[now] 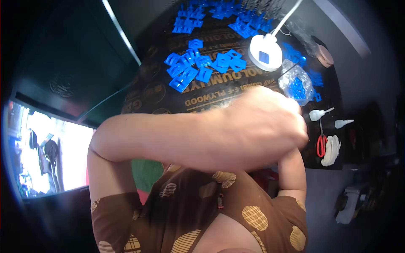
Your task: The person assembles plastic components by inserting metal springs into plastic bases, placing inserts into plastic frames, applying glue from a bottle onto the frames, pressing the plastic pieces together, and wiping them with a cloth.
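My left forearm reaches across the picture from the left, and my left hand (270,116) is raised close to the camera, its back toward me and smeared by motion. Its fingers look curled in; what they hold, if anything, is hidden. My right forearm (292,170) comes up from the lower right and runs behind the left hand, which hides the right hand's fingers. Just beyond the hands, a thin dark rod (291,68) slants up to the right; what holds it is hidden. Nearest to the hands lies a clear plastic bag (295,82) with blue parts in it.
Loose blue plastic parts (181,69) lie on the dark printed plywood (202,101), with more at the far edge. A round white lamp-like device (265,52) with a cable stands beyond. To the right are white nozzle bottles (317,114), red-handled scissors (322,145) and a white cloth-like bundle (331,151).
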{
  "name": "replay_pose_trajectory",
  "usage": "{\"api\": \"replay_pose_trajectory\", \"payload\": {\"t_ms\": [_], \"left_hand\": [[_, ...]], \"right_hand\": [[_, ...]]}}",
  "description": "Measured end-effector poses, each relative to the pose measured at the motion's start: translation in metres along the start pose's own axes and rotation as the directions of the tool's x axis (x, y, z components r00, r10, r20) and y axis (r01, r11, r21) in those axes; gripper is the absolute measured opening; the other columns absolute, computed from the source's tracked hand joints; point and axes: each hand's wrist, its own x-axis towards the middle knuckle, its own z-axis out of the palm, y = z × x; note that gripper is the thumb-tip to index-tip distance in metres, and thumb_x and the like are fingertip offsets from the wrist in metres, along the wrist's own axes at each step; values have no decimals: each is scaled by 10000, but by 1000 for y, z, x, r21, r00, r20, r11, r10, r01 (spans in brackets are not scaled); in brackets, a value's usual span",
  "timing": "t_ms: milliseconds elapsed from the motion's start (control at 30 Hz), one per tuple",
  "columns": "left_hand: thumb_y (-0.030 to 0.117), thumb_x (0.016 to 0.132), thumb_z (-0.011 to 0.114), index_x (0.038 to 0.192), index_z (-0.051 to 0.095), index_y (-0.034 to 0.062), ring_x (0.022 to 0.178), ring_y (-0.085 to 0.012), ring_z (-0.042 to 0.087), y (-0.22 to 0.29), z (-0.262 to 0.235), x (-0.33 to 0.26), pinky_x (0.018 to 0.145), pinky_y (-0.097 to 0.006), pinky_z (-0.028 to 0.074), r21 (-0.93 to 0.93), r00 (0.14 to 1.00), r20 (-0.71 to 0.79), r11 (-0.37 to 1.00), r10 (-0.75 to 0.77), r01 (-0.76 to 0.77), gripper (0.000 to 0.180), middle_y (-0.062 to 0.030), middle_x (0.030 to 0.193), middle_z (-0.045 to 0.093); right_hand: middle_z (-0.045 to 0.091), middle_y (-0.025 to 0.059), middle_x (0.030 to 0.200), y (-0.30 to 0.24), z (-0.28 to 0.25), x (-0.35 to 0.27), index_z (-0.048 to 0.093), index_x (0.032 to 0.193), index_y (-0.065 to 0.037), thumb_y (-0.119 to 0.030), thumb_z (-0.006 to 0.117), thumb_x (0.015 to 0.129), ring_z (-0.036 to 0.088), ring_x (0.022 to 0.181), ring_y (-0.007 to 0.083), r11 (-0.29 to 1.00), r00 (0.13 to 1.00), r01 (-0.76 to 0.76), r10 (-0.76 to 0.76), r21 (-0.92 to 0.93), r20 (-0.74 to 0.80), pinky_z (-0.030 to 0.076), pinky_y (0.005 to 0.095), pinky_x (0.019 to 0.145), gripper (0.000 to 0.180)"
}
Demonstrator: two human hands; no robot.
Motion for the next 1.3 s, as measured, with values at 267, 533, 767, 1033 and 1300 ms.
{"api": "replay_pose_trajectory", "payload": {"t_ms": [267,533,767,1033,1300], "left_hand": [[77,731,569,770,655,-68,682,-330,651,62,-35,34,581,-418,557,617,994,73,787,-83,20,173,-234,838,643],[88,715,588,762,644,-60,660,-310,643,74,-2,42,559,-405,551,476,997,63,877,38,-63,165,-215,822,619],[98,702,605,755,633,-54,641,-293,636,66,6,36,540,-393,546,411,999,27,910,38,-46,163,-198,807,598],[109,686,624,747,622,-46,619,-273,628,54,7,28,518,-379,540,313,998,21,947,65,-68,167,-179,791,574],[121,671,643,739,610,-38,597,-254,620,38,9,9,496,-366,534,195,999,30,980,40,-45,176,-160,774,550]], "right_hand": [[588,150,649,60,20,-2,606,820,15,-82,668,826,555,549,207,991,986,83,-66,102,-154,440,324,542,115],[623,140,690,47,14,-4,615,847,28,-58,666,819,579,571,214,977,963,202,-184,75,-196,453,303,549,104],[600,136,665,45,20,-3,591,859,9,-60,658,818,558,564,222,980,974,166,-146,109,-172,451,313,561,105],[571,60,633,44,20,-5,579,804,8,-43,659,838,497,552,99,977,964,185,-159,109,-211,417,260,518,101],[588,89,685,46,15,-5,614,868,19,-46,648,836,534,577,152,984,981,114,-90,137,-174,439,280,551,79]]}}
